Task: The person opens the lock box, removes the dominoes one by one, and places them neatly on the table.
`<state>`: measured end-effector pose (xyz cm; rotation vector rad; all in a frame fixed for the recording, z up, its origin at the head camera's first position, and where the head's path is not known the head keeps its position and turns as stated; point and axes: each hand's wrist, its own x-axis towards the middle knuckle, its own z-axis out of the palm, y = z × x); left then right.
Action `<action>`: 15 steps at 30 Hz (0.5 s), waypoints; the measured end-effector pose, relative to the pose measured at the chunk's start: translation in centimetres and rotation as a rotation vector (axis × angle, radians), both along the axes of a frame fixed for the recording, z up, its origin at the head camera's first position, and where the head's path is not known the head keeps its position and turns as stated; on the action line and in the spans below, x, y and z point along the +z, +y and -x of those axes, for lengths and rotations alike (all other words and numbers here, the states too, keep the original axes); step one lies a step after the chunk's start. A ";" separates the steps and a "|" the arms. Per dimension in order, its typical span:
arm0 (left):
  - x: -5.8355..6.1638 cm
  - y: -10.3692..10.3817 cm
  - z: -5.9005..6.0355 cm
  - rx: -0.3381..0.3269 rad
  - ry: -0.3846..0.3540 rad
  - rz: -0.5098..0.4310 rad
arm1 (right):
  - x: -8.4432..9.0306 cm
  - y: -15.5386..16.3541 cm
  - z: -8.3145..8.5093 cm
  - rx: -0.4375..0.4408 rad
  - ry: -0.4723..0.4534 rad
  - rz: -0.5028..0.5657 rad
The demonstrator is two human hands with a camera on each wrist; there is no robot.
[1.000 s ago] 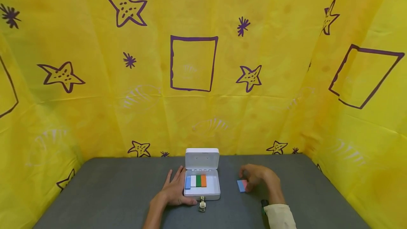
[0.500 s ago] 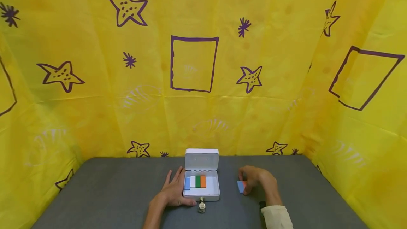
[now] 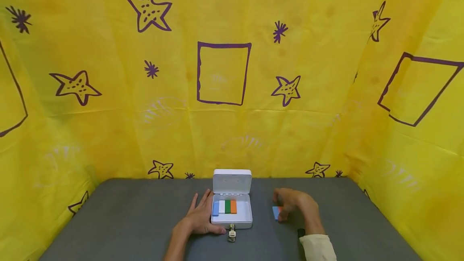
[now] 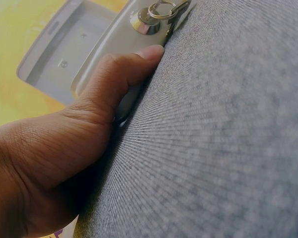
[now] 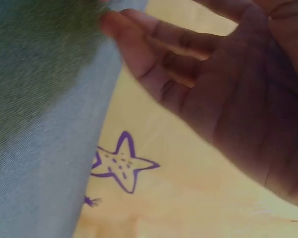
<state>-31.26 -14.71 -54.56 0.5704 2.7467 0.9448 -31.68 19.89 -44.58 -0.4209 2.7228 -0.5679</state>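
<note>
A white metal cash box (image 3: 237, 225) stands on the table, its lid (image 3: 232, 181) raised. Inside, toward the left wall, lie a blue block (image 3: 215, 209), a white block (image 3: 222, 207), a green block (image 3: 227, 207) and an orange block (image 3: 233, 207), side by side. My left hand (image 3: 197, 217) rests against the box's left side, fingers extended and thumb along the front. To the right of the box, my right hand (image 3: 295, 201) pinches a red block (image 3: 280, 209) beside a light blue block (image 3: 274, 214); its fingers partly cover the red one.
Keys on a ring (image 4: 162, 10) hang from the lock (image 4: 145, 21) at the box's front. The grey table (image 3: 137, 216) is enclosed at the back and sides by a yellow patterned curtain (image 3: 224, 132). A dark band (image 3: 301, 233) shows at my right cuff (image 3: 318, 248).
My right fingers have shifted slightly over the red block, which now shows less. The left hand stays at the box. The whole head view has drifted a little.
</note>
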 end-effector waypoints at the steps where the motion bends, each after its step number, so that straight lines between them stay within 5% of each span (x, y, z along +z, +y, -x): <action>1: -0.1 0.0 0.0 -0.001 0.000 0.002 | 0.0 0.0 0.1 0.023 0.019 0.021; 7: -0.5 0.3 0.1 -0.006 0.005 -0.004 | 0.7 -0.4 0.5 0.198 0.142 0.136; 15: -0.4 0.1 0.1 0.002 0.002 0.006 | 1.8 -1.8 0.7 0.345 0.177 0.249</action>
